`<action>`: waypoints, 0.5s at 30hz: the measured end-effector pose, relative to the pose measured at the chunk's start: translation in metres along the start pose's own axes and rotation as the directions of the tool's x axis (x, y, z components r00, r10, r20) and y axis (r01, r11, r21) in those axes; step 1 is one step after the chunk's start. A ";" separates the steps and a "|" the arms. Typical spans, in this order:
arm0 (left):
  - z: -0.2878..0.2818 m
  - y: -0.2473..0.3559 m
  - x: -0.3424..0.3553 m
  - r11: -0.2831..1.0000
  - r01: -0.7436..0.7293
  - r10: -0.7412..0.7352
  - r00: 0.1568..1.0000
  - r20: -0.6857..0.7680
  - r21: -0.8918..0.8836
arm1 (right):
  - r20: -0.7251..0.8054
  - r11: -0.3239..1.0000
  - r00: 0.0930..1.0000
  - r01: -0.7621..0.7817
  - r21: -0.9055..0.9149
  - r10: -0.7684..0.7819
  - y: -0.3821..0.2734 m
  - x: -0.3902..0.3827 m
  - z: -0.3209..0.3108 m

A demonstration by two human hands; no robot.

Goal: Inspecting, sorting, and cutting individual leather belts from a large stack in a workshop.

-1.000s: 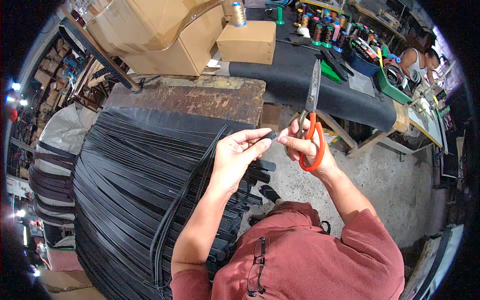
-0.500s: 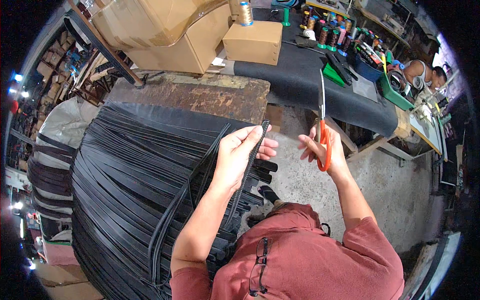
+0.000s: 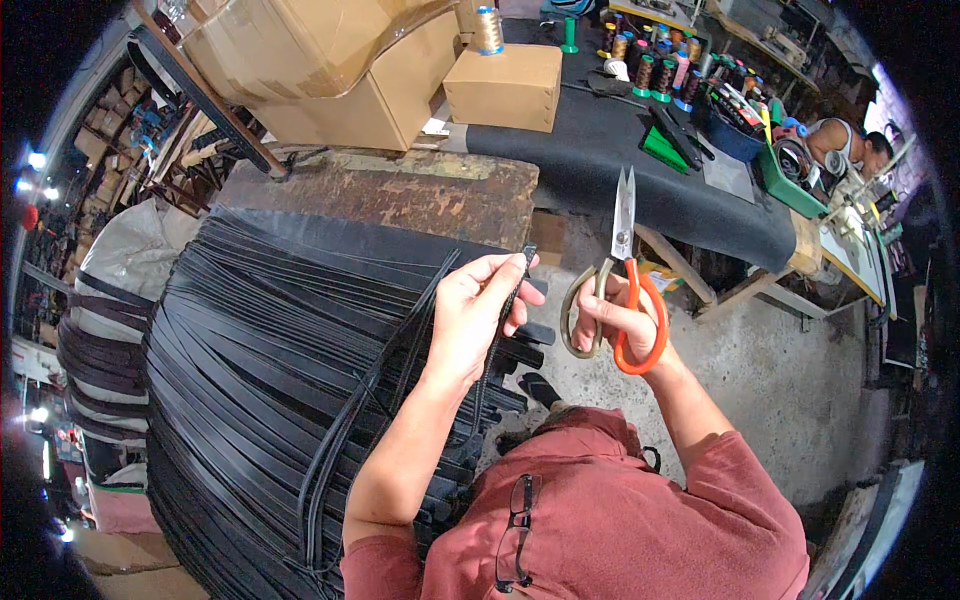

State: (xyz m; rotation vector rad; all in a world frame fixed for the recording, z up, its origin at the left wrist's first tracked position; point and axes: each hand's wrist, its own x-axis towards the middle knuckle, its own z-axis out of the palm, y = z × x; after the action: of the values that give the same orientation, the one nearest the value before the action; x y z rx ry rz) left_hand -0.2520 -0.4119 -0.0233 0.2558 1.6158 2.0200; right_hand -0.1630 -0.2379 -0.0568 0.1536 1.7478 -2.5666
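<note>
My left hand (image 3: 478, 310) pinches a black strap (image 3: 508, 310) near its upper end, between thumb and forefinger. The strap's short tip stands above the fingertips and its length hangs down beside my forearm. To the right, my right hand (image 3: 632, 330) is closed round a pair of scissors (image 3: 622, 235) with one orange handle and one olive handle. Their blades point up and away, slightly parted at the tips, apart from the strap. Left of my left hand, many long black straps (image 3: 260, 350) lie spread over the bench, several loose ones looped on top.
A worn wooden board (image 3: 400, 190) lies at the bench's far end, with cardboard boxes (image 3: 500, 85) behind it. A black-covered table (image 3: 600, 150) at the back holds thread spools (image 3: 663, 80) and a green bin (image 3: 790, 182). Another person (image 3: 850, 150) bends over at the far right.
The scissors have turned from edge-on to broadside, and their handles have spread apart in my right hand. My left hand keeps hold of the strap, nearly still.
</note>
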 end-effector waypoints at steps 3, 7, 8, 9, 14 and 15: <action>0.001 0.000 0.001 1.000 0.005 -0.005 1.000 -0.016 0.004 | -0.047 1.000 0.999 0.002 0.029 -0.001 -0.002 0.001 0.002; -0.004 -0.002 0.006 0.997 -0.025 0.023 0.999 -0.024 -0.072 | 0.164 0.998 0.985 -0.060 0.001 0.059 -0.003 -0.006 0.004; -0.003 -0.004 0.007 0.991 -0.040 0.036 0.999 -0.040 -0.125 | 0.264 0.987 0.964 -0.061 0.146 0.021 -0.001 -0.006 0.006; -0.001 -0.002 0.008 0.991 -0.044 0.038 0.998 -0.045 -0.125 | 0.355 0.955 0.935 -0.077 0.287 -0.031 0.001 -0.007 0.008; 0.003 0.002 0.015 0.978 0.156 -0.139 0.982 0.126 -0.138 | 0.488 0.944 0.871 -0.209 0.256 0.060 0.009 -0.013 0.017; 0.003 0.002 0.016 0.970 0.191 -0.162 0.970 0.182 -0.149 | 0.493 0.943 0.868 -0.211 0.256 0.060 0.011 -0.013 0.019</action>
State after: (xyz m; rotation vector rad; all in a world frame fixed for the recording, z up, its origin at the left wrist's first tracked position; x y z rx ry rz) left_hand -0.2643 -0.4016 -0.0236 0.2068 1.3108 1.9272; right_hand -0.1502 -0.2599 -0.0584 -0.3188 1.1234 -2.4651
